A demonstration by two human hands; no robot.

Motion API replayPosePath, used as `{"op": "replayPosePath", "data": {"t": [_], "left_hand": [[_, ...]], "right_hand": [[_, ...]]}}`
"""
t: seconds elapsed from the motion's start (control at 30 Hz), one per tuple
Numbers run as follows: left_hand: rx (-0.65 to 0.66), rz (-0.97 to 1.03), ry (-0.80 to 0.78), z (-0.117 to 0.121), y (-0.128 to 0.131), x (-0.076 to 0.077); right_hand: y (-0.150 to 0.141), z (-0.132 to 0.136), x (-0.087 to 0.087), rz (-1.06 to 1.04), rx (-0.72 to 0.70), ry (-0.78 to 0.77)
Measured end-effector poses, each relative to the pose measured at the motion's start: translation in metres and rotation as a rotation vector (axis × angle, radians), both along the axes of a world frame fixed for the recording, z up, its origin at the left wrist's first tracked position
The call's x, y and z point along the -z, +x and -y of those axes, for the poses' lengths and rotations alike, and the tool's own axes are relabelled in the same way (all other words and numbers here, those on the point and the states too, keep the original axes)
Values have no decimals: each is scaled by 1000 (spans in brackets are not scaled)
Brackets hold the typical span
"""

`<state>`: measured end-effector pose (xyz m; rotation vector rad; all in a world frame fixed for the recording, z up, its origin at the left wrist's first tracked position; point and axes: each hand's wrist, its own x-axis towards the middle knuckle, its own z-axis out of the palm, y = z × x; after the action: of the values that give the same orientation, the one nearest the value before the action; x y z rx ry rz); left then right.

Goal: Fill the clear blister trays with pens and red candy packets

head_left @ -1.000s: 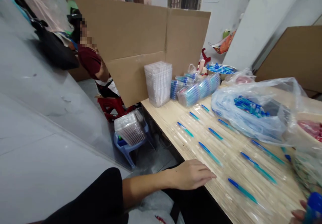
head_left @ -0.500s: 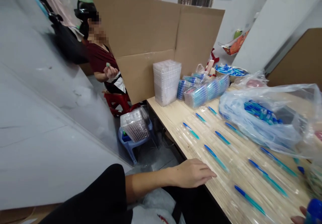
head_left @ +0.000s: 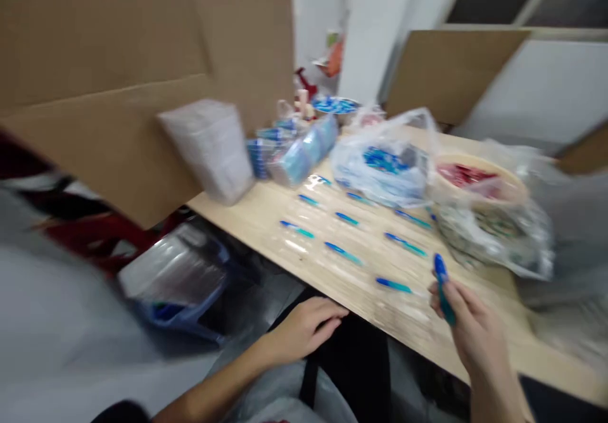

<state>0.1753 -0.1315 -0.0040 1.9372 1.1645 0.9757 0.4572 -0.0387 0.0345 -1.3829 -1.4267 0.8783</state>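
My right hand is closed around a blue and teal pen, which stands up from the fingers above the table's right part. At the near table edge lies my left hand, holding nothing, with its fingers stretched out. Similar pens lie in rows across the wooden table; one pen is just beyond my left hand, and another pen lies left of my right hand. Clear plastic trays appear to lie under the pens, though blur softens their edges.
A plastic bag of blue parts and a tub of red parts stand beyond the pens. Stacked clear trays rise at the far left corner, before a cardboard panel. A blue stool bears more trays.
The view has swung right, bringing my right hand with the pen fully into sight. The person in the red top has left the view. My left hand stays by the table edge.
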Motion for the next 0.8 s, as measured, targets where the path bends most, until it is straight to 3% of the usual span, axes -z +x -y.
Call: {"op": "replayPosePath", "data": {"t": [0.1,0.27,0.33,0.4,0.47,0.63,0.73,0.8], "left_hand": [[90,280,-359,-9,1,0],[-192,857,-557,-64,-1,-28],[-222,981,-618,-70,-6,-36],[-188,969,-713,-58,-11,-33],[-128,876,-839,-34,-14,-19],[-46,586,-1113,18,-10,14],[13,425,-1127,18,0,16],[102,328,-1105,7,6,12]], "right_hand": [[-25,-5,-15,-81,11,-153],[-60,-23,-8,-329,-79,-215],[-64,-18,-2,-362,-123,-205],[-56,-9,3,-325,-153,-197],[-36,3,8,-247,-143,-186],[46,31,12,34,64,-138],[95,29,11,315,221,-19],[118,17,12,524,235,35]]}}
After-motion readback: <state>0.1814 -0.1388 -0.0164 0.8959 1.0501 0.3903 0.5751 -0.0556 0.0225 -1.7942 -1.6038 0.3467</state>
